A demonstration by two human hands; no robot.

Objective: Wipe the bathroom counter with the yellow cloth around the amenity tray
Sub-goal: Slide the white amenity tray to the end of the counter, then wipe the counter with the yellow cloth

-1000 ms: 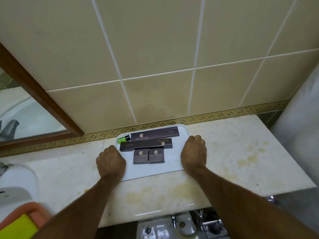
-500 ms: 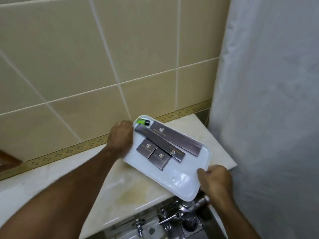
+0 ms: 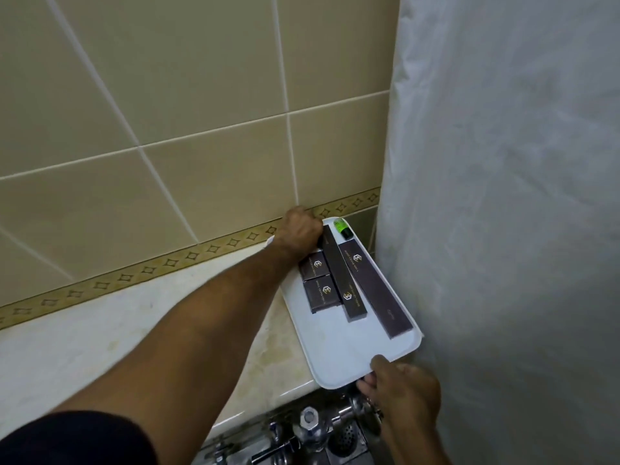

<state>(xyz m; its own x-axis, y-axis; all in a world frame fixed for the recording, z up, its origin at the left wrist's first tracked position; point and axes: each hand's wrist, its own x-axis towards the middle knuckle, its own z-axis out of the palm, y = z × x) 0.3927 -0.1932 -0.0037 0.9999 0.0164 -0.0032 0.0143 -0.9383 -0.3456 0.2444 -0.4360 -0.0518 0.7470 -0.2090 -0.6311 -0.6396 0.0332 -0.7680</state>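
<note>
At the right end of the pale stone bathroom counter (image 3: 134,330), hard against a white shower curtain (image 3: 503,196), one white amenity tray (image 3: 339,357) sits lengthwise from the tiled back wall (image 3: 201,95) to the front edge, its near end jutting out past that edge; on the tray lie four dark brown boxes and one small green item (image 3: 342,227); two long boxes lie side by side along the tray's right side, the longer one (image 3: 374,286) nearest the curtain and the shorter one (image 3: 339,273) just left of it, touching; two small square boxes (image 3: 318,280) sit end to end against the left of the shorter long box; each box carries a small pale hexagonal logo and a line of fine print too small to read; the green item lies in the tray's far right corner, by the wall. Two bare hands hold the tray: the left hand (image 3: 298,229) is curled over the tray's far left corner beside the wall's patterned border; the right hand (image 3: 399,387) pinches the tray's near end, thumb on top of the rim and fingers tucked beneath it. Below the counter's front edge, metal plumbing fittings (image 3: 312,427) show. The yellow cloth is out of view.
</note>
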